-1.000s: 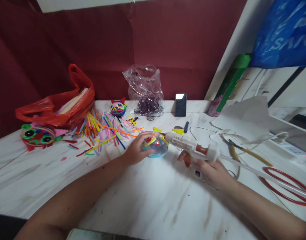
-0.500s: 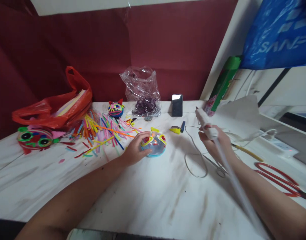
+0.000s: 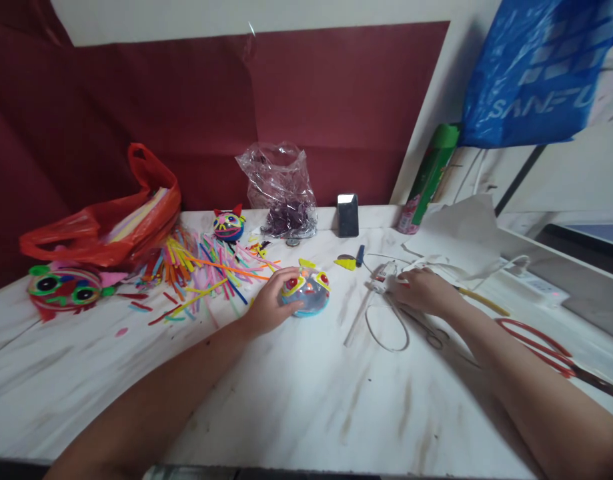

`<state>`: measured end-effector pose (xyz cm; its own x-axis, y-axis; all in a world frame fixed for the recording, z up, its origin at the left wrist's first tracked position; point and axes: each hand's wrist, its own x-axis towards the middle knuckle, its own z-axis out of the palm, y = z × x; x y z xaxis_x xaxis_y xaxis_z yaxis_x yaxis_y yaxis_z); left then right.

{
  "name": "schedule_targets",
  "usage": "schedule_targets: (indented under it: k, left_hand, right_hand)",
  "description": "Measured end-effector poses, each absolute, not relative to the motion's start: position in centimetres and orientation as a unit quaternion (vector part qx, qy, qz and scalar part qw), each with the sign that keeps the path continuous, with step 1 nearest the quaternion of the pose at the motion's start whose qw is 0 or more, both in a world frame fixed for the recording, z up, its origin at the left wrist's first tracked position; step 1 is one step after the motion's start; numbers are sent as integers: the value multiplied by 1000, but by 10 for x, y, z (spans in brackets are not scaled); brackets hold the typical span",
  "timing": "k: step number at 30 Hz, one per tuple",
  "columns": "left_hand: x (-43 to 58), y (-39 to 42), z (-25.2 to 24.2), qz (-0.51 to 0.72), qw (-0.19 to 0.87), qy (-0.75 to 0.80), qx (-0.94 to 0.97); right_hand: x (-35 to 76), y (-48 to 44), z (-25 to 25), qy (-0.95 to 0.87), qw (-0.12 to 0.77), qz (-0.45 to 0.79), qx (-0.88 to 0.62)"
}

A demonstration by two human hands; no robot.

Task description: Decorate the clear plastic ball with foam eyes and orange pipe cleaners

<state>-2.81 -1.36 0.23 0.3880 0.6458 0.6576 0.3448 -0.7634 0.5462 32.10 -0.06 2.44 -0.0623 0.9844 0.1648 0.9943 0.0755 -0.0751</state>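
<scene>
My left hand is wrapped round the left side of a clear plastic ball on the table. The ball bears a face with red-and-yellow eyes and a pale blue band round its base. To the right, my right hand has its fingers closed at the handle end of a white hot glue gun, low over the table. A translucent glue stick sticks out of the gun towards me. Part of the handle is hidden by the fingers. Yellow pointed pieces lie between ball and gun.
Cut pipe cleaners lie scattered on the left by a red plastic bag and a decorated ball. A phone leans at the back. Small scissors, red-handled scissors and a looped cord lie right.
My right hand has lowered the glue gun to the table, turning it so that the glue stick points left and towards me. My left hand stays on the ball. The view has shifted slightly.
</scene>
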Motion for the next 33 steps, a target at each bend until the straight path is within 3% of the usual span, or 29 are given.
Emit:
schedule_targets:
  k: [4, 7, 16, 24, 33]
  left_hand:
    - [-26, -16, 3, 460, 176, 300, 817]
    - [-23, -18, 3, 462, 178, 280, 822]
    - [-24, -28, 10, 434, 235, 246, 834]
    - [-4, -31, 1, 543, 419, 358, 633]
    - [0, -36, 8, 541, 456, 387, 591]
  right_hand:
    - [289, -14, 35, -768, 290, 15, -571]
    - [249, -22, 35, -800, 355, 107, -471]
    - [199, -26, 21, -775, 378, 239, -446]
    - [201, -37, 21, -790, 376, 230, -427]
    - [199, -35, 14, -800, 380, 207, -416]
